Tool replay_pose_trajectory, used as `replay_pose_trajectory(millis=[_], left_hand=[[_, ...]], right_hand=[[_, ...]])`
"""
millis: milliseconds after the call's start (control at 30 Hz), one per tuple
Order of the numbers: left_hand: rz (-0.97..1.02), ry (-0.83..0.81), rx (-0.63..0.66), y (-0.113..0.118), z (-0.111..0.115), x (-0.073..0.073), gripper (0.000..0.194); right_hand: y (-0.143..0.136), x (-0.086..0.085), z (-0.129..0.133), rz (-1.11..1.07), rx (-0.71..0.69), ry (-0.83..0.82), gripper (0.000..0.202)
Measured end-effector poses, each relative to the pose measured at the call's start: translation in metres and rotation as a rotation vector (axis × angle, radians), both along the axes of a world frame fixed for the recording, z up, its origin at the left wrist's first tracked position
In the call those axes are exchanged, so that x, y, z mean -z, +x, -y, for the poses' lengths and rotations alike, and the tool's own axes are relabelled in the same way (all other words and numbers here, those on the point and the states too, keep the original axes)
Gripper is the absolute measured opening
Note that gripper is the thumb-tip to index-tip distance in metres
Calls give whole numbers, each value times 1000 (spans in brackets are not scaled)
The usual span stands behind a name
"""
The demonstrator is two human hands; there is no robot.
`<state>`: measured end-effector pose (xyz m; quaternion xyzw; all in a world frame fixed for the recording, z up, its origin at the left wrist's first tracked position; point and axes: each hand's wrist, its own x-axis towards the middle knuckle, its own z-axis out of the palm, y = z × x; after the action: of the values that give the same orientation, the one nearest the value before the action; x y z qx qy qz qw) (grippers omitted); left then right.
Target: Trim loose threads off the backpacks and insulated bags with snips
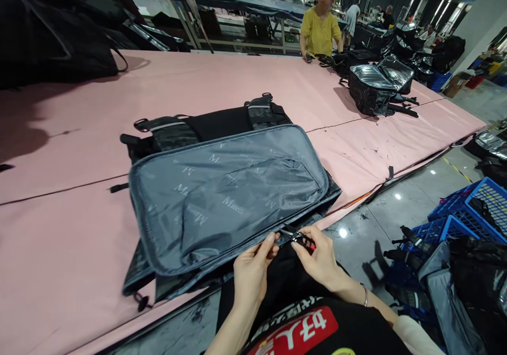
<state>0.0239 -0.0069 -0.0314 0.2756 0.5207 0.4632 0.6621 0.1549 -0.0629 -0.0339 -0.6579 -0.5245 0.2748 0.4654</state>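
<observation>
A dark backpack (233, 196) lies open on the pink table, its grey printed lining facing up and its straps on the far side. My left hand (253, 268) is closed in a pinch at the near seam of the backpack; any thread between the fingertips is too small to make out. In my right hand (319, 254) is a small pair of thread snips (303, 240) with black and red handles. Their blades point left, close to the seam and to my left fingertips.
The pink-covered table (222, 75) stretches away from me. Black bags (51, 33) stand at its far left, and a silver-lined bag (376, 85) sits at the right. A person (321, 22) in yellow stands across the table. Blue crates (455, 223) and bags occupy the floor at right.
</observation>
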Motion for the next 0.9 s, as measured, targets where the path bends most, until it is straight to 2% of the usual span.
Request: replay_pose_trajectory(millis=[200,567,767,900], left_hand=[[-55,31,-53,1,1,-1,39],[-11,-21,-92,3,0,-4,38],[14,-43,-83,2,0,-5,40],[60,-68,-88,3,0,-4,42]], right_hand=[[-3,5,-1,28,8,56,15],[-5,10,-3,36,36,106,15],[-6,20,-5,-100,193,127,13],[-10,26,-5,-157,233,115,16]])
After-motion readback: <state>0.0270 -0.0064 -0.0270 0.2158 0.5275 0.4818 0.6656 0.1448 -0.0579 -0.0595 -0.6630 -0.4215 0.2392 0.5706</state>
